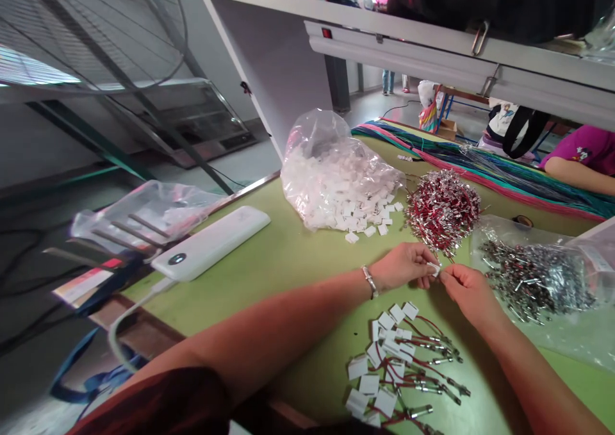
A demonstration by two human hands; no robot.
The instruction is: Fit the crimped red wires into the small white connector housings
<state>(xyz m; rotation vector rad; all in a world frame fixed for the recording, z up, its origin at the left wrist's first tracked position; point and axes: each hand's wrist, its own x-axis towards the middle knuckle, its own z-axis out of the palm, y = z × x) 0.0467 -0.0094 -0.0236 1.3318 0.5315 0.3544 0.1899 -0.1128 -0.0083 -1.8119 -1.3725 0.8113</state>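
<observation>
My left hand (407, 265), with a bracelet at the wrist, pinches a small white plastic connector housing (435, 269) between thumb and fingertips. Right beside it, my right hand (468, 289) is closed in a pinch at the housing's edge; what lies between its fingertips is too small and hidden to make out. Just beyond both hands rises a pile of short red wires with metal terminals (442, 209). Below them on the green table lie several white housings joined to red wires with metal ends (396, 361).
A clear bag of white housings (331, 172) spills onto the table (230, 271). At right lies a bag of metal fittings (538, 281). Long coloured wires (500, 172) run along the back, near a person's purple sleeve (583, 153). A white power bank (211, 243) sits left.
</observation>
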